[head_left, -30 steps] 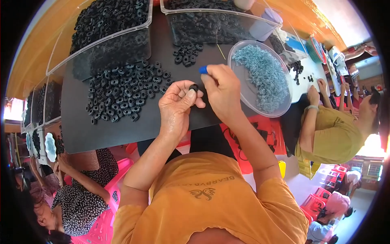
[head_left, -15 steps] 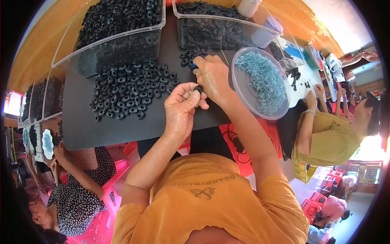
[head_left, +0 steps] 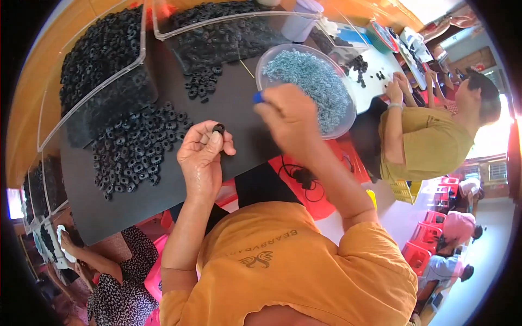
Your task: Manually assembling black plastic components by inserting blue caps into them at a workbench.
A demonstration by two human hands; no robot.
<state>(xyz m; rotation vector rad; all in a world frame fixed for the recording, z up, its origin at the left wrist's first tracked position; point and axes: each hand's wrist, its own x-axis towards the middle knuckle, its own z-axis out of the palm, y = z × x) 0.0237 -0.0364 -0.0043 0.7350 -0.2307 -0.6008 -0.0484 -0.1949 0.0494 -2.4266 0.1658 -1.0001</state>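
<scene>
The left hand [head_left: 201,157] is staying above the near part of the dark counter [head_left: 163,190], and its fingers [head_left: 209,142] are pinching one small black ring [head_left: 218,129] between the thumb and the fingertips, so the ring is lifted off the counter, just right of the loose pile of black rings [head_left: 133,149]. The right hand [head_left: 291,117] is reaching over the near rim of the round clear bowl [head_left: 348,117], and its fingers are closing around a small blue tool [head_left: 258,98], of which only the blue end is showing; I cannot tell its shape further. The bowl is holding many small pale blue pieces [head_left: 310,81] and is standing toward the right edge of the counter. Two clear trays with black rings [head_left: 103,49] are lying along the far edge, and a smaller group of rings [head_left: 201,84] is lying between them and the bowl. At the right side another person in an olive shirt [head_left: 429,141] is working with own hands on a lighter table. At the lower left corner a person in patterned clothing [head_left: 117,293] is sitting.
</scene>
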